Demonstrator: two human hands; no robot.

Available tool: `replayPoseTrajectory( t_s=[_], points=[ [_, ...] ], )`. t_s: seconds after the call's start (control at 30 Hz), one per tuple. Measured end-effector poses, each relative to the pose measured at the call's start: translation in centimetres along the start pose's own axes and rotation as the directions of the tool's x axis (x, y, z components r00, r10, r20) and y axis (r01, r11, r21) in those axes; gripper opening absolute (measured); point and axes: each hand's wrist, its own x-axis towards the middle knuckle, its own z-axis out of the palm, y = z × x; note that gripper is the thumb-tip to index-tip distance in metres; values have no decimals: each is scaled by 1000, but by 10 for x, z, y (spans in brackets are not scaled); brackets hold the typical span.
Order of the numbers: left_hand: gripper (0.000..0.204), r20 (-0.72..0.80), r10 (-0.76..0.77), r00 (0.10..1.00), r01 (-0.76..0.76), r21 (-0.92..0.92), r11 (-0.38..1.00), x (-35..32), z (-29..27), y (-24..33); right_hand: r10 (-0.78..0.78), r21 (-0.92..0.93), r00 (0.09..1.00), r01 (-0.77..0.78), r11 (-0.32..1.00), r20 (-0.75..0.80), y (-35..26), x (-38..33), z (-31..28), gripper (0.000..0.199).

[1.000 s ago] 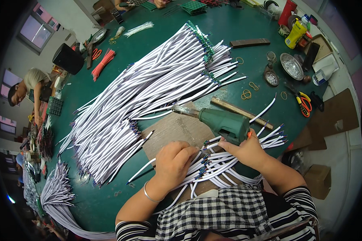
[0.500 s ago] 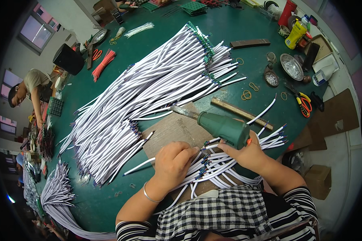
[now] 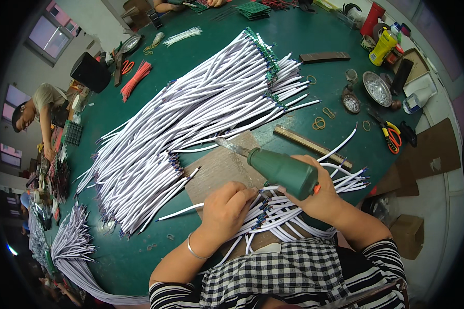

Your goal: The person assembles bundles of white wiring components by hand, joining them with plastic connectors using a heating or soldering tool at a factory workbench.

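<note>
My right hand [image 3: 319, 198] is closed around a green soldering gun [image 3: 281, 169], whose metal tip points left above a brown board [image 3: 227, 167]. The thumb side of that hand is beside a white cable end [image 3: 268, 190]. Opposite it, my left hand [image 3: 228, 203] has its fingers pinched together at the cable ends; what lies between the fingertips is hidden. White cables with small blue and green ends [image 3: 260, 216] lie crosswise under both hands. A large pile of white cables [image 3: 191, 98] covers the table beyond, with green circuit boards [image 3: 265, 56] along its far right end.
A metal bar [image 3: 312, 147] lies right of the board. Farther right are pliers [image 3: 389, 131], a metal dish [image 3: 376, 88] and a yellow bottle [image 3: 382, 47]. Red wires [image 3: 136, 81] lie at the far left. Another person [image 3: 44, 110] works at the left edge.
The soldering gun has shifted slightly left and down with my right hand. My left hand stays pinched at the cables. The whole view has shifted a little.
</note>
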Motion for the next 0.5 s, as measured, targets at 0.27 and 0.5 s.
replayPoseTrajectory(
  t_s=[0.27,0.5],
  points=[
    [17,76,-144,987,155,-164,974,4,-6,1,101,18,987,-104,994,127,3,10,-1,47],
    [15,193,-189,963,232,-232,945,5,-7,-8,41,-135,990,-22,991,135,17,19,3,58]
  ],
)
